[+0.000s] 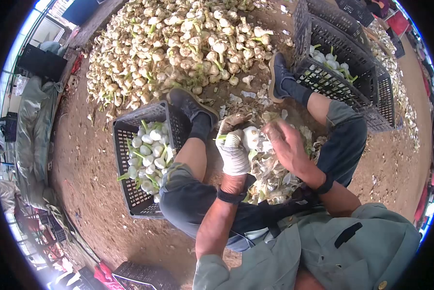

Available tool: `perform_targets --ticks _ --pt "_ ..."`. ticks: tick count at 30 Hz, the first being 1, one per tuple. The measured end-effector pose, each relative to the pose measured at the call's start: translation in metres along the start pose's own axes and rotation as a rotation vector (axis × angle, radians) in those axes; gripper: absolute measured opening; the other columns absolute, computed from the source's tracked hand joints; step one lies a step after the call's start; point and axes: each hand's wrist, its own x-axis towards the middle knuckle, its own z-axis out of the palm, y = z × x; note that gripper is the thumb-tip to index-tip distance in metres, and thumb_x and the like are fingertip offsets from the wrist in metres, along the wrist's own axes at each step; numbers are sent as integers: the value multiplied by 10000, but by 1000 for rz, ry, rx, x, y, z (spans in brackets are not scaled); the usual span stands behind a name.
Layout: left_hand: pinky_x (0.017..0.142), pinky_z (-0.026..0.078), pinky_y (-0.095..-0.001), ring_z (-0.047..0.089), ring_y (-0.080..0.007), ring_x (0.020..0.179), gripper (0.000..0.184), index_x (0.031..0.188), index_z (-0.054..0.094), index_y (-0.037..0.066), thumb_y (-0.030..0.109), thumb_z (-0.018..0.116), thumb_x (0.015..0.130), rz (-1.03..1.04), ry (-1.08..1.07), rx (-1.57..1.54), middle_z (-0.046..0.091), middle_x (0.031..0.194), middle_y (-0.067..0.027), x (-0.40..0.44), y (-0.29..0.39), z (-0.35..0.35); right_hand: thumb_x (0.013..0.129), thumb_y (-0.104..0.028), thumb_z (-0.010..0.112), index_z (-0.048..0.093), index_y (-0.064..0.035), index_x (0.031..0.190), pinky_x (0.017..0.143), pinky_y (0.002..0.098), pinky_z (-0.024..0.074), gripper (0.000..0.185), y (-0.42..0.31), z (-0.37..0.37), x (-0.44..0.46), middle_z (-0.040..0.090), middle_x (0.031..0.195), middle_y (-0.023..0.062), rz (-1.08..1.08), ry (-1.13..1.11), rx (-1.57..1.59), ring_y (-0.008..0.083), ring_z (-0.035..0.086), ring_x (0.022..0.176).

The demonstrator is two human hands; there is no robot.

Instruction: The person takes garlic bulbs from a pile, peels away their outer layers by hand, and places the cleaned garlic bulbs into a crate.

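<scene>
My left hand (234, 152), in a white knitted glove with dirty fingertips, is closed around a garlic bulb (251, 137). The bulb's white side faces right, and its short green stem pokes out to the left of the glove. Bare and curled, my right hand (289, 145) presses its fingertips against the bulb's right side, pinching at the papery skin there. Its fingertips are partly hidden. Below both hands, between my legs, lies a heap of peeled-off garlic skins (270, 181).
A black crate (138, 209) of cleaned garlic bulbs (149, 152) stands by my left leg. Another black crate (318, 79) with several white bulbs is beyond my right knee. Ahead, a large pile of unpeeled garlic (178, 48) covers the dirt floor. Another crate (144, 275) is behind at lower left.
</scene>
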Motion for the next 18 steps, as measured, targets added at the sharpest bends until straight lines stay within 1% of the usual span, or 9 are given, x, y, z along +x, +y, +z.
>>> perform_targets --ticks 4,5,7,8,9,10,13,16,18 --pt "736 528 -287 637 -187 799 281 1050 612 -11 75 501 806 76 -2 108 658 950 -103 3 -3 0 972 -234 567 527 10 909 492 363 379 255 -13 3 1 522 624 125 -35 -29 -91 220 462 510" --pt "736 528 -287 637 -187 799 281 1050 612 -11 75 501 806 78 -1 110 658 950 -103 5 -1 -1 955 -208 576 529 4 897 493 380 394 225 -8 7 2 538 625 143 -76 -21 -104 283 483 504" --pt "679 526 -270 642 -179 752 249 1025 632 8 146 567 829 101 172 -106 664 928 -99 11 24 5 939 -182 586 531 -3 884 494 398 409 195 10 12 6 555 626 161 -122 -22 -112 345 504 497" --pt "669 525 -263 649 -174 795 286 1000 653 41 280 601 850 60 268 -69 668 948 -104 10 51 2 917 -153 583 544 -6 887 533 419 432 156 30 9 7 580 673 178 -108 -77 -190 376 538 561" --pt "672 533 -259 645 -152 845 353 1046 641 71 369 585 866 79 172 -251 664 995 -97 7 75 -4 895 -125 580 557 -9 890 572 441 455 119 48 6 7 605 719 196 -93 -135 -268 407 572 625" --pt "703 544 -283 629 -171 916 399 1116 613 88 414 558 892 217 139 -482 647 1046 -96 10 88 -9 895 -125 580 557 -9 890 572 441 455 119 65 5 5 605 719 196 -96 -144 -263 407 572 625" --pt "718 555 -310 632 -204 878 517 1168 533 36 440 605 854 275 350 -630 638 1042 -102 8 106 -18 880 -123 543 604 -16 914 732 495 463 127 94 3 4 627 869 232 43 -349 -364 426 605 845" --pt "771 529 -341 603 -235 983 461 1157 583 61 454 548 917 205 260 -604 629 1073 -108 6 89 -9 893 -147 537 611 -12 915 712 505 458 156 118 11 18 626 852 234 183 -451 -405 438 600 828" --pt "725 514 -338 603 -240 952 419 1164 583 55 408 538 943 54 429 -473 626 1061 -108 12 78 -6 904 -196 542 613 -12 913 694 514 450 198 166 23 32 624 827 235 157 -416 -372 449 595 812"
